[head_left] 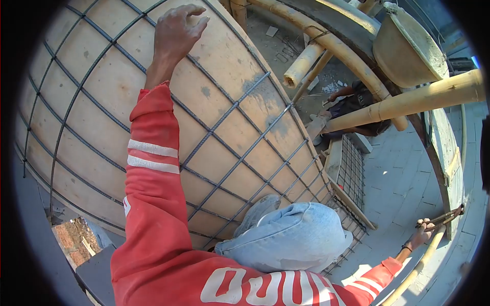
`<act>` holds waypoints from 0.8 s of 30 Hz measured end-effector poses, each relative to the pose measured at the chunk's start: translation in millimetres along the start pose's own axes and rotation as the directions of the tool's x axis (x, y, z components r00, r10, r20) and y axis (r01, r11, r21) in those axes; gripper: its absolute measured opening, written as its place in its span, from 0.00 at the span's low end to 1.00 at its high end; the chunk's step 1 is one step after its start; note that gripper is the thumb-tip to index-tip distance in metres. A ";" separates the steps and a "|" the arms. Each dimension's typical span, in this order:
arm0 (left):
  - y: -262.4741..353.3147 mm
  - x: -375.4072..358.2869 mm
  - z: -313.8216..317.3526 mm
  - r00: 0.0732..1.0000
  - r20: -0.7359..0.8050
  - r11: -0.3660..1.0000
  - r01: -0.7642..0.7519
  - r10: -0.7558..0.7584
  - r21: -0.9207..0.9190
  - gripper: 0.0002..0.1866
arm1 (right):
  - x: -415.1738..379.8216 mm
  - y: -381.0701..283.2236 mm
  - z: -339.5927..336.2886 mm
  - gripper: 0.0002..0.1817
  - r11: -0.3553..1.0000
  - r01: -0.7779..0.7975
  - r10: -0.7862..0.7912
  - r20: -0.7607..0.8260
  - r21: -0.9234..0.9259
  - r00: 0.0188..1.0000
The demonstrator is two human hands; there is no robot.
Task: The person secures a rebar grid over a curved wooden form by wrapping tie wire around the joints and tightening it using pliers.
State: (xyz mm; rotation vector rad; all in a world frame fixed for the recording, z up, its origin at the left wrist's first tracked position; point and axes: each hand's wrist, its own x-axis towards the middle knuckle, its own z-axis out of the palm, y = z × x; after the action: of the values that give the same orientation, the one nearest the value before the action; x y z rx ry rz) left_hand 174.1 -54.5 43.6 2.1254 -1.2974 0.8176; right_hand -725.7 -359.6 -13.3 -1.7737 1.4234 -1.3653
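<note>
My left hand [178, 31] is raised over the grid of steel rebar [210, 131], with its fingers loosely bent, the thumb apart and nothing seen in it. Under the rebar lies a pale formwork board [219, 163]. Far out to the right, my right hand [419, 236] is closed around the handles of a pair of pincers [442, 219]. The jaws of the pincers are at the edge of an upright wooden plank [445, 153], near its lower end. My bent knee in jeans [296, 234] is over the lower part of the grid.
Bamboo poles [408, 102] cross the upper right, and a cement-stained bowl [408, 46] rests beside them. Below, another person [357, 109] crouches near rubble. A tiled floor [393, 173] lies far down. Bricks [76, 239] show at the lower left.
</note>
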 end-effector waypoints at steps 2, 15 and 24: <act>-2.5 3.9 3.3 0.999 -0.009 0.999 0.044 -0.044 0.002 0.14 | -55.5 -78.8 89.4 0.12 0.988 0.057 -0.048 0.066 -0.144 0.997; 25.9 -15.3 6.7 0.992 -0.094 0.992 0.094 -0.086 0.080 0.05 | -123.4 -201.2 369.3 0.22 0.103 0.945 -0.258 0.909 -0.312 0.328; 26.4 -13.6 11.6 0.980 -0.139 0.989 0.149 -0.145 0.018 0.05 | -113.8 -200.7 424.5 0.23 0.250 0.944 -0.167 0.950 -0.217 0.262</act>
State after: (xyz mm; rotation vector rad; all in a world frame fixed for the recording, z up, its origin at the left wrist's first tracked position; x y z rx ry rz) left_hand 147.9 -65.2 28.9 2.1175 -1.0509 0.9073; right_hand -251.8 -274.3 -54.0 -3.2936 0.6282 0.2845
